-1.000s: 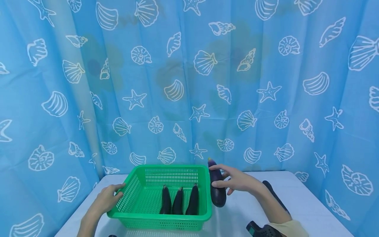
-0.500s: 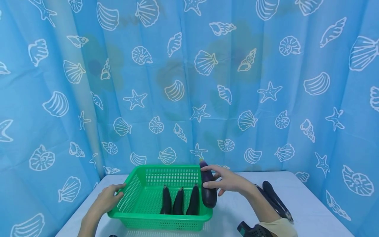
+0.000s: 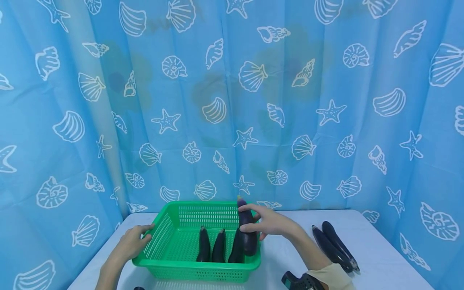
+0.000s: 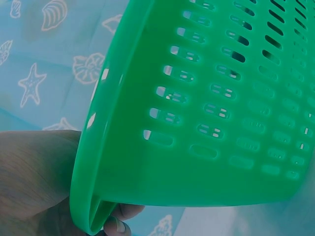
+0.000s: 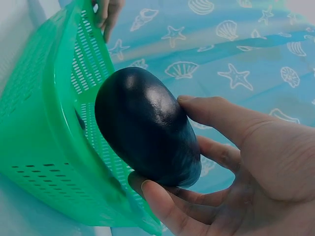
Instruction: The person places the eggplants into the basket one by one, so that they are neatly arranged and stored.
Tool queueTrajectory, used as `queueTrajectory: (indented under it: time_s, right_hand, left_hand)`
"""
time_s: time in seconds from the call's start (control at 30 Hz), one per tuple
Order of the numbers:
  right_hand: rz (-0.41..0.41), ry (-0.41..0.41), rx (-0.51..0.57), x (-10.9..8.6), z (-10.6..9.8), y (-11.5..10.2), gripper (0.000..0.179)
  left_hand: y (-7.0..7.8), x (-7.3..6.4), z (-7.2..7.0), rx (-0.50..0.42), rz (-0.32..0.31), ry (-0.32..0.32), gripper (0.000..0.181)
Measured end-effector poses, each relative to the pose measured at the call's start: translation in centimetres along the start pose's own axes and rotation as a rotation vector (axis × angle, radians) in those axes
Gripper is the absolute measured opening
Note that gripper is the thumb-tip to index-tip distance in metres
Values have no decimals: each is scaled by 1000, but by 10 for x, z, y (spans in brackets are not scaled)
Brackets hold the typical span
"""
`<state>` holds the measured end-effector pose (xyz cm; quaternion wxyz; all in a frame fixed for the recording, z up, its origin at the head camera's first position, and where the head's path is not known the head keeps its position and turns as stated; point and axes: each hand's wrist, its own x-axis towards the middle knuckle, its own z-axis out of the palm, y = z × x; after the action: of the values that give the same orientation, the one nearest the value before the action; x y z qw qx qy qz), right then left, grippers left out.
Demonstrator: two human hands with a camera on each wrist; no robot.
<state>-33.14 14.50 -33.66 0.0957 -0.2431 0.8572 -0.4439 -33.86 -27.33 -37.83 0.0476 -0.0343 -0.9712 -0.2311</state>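
A dark purple eggplant [image 3: 249,243] is pinched between the thumb and fingers of my right hand [image 3: 267,220], its stem end pointing away. It hangs over the right side of a green plastic basket [image 3: 195,264], overlapping the rightmost eggplant inside in the head view. From the right wrist, its rounded end [image 5: 142,123] fills the middle, close to the basket rim [image 5: 54,98]. Three eggplants [image 3: 219,246] lie side by side on the basket floor, towards the right. My left hand [image 3: 131,243] grips the left rim; the left wrist view shows fingertips [image 4: 120,227] curled beneath it.
Two more eggplants [image 3: 328,246] lie together on the white table [image 3: 384,257], right of my forearm. A blue curtain [image 3: 232,121] with shell and starfish prints hangs behind and at both sides. A black wrist-worn device [image 3: 302,282] shows at the lower edge.
My right hand has carried the eggplant leftwards from beside the basket to over its right side. The two eggplants on the table have come out from behind the forearm. The left hand stays put.
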Motion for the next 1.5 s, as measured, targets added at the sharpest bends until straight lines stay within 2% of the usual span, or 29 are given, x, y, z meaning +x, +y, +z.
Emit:
queueTrajectory:
  time_s: [0.77, 1.03, 1.5]
  right_hand:
    - [27, -54, 12, 21, 35, -13, 56]
    - [29, -68, 29, 30, 46, -10, 55]
    - [84, -103, 50, 41, 57, -6, 55]
  left_hand:
    - [-1, 1, 0, -6, -4, -5, 41]
    - [0, 0, 0, -11, -8, -9, 41]
    - [0, 0, 0, -7, 8, 6, 41]
